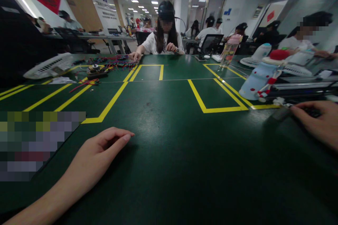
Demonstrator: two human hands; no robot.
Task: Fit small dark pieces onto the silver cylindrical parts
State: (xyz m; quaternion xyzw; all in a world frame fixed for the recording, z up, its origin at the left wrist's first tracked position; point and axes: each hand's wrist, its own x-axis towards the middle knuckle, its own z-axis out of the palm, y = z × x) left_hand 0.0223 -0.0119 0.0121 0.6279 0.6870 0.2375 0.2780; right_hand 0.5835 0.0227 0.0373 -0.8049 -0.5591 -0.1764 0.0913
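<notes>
My left hand (105,146) rests over the green table (174,161) at the left, its fingers curled and thumb tip against the index finger. Nothing shows in that pinch. At the right edge, my right hand (320,121) reaches in with fingers closed around something dark and blurred, partly hidden by the hand. By its fingertips is a smeared grey block-like object (281,112), with a small crumpled white piece (280,101) behind it. I cannot tell whether these are held or only beside the fingers. A light-blue bottle with a red top (255,77) stands just beyond.
Yellow tape (224,110) marks rectangles on the table. Bundled wires (118,62) and a white fan-like object (50,66) lie far left. A clear bottle (229,51) and white fans (257,56) stand far right. A co-worker (165,38) sits opposite, hands on the table.
</notes>
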